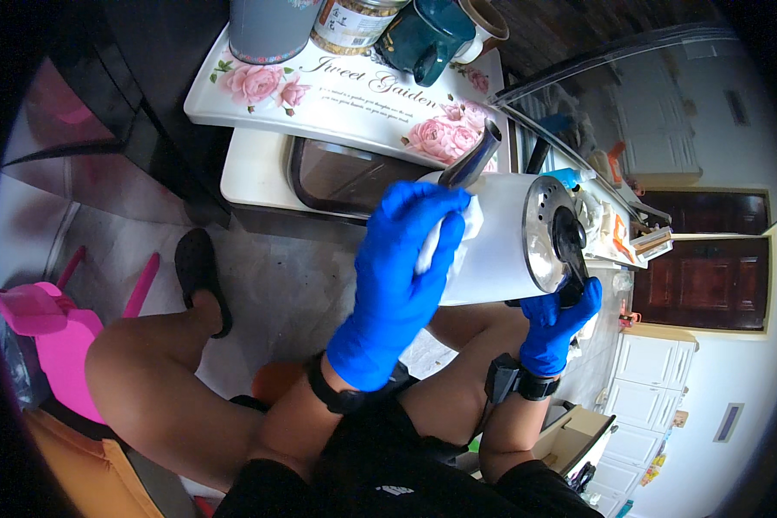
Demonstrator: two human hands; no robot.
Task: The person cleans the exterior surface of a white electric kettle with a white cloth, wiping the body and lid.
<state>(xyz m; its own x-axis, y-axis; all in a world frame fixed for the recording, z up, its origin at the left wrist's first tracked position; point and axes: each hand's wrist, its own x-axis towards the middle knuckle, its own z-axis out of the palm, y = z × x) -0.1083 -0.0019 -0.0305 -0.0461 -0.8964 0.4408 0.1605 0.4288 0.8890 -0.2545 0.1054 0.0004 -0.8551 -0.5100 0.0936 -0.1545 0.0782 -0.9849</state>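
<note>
A white kettle point(492, 239) with a shiny metal lid point(547, 233), black knob and chrome spout point(472, 158) is held tilted above my lap, spout towards the tray. My left hand point(405, 265), in a blue glove, is closed on a crumpled white cloth or tissue point(469, 223) and presses it to the kettle's side, just below the spout. My right hand point(557, 324), also gloved in blue, grips the kettle's black handle point(573, 285) beside the lid. The handle is partly hidden by my fingers.
Ahead, a rose-patterned white tray point(362, 107) bears a grey container point(269, 29), a jar of dried flowers point(353, 26), a dark green mug point(427, 39) and a brown cup point(489, 26). It overhangs a white table point(256, 168). A pink plastic chair point(65, 349) stands left; an open drawer point(573, 437), lower right.
</note>
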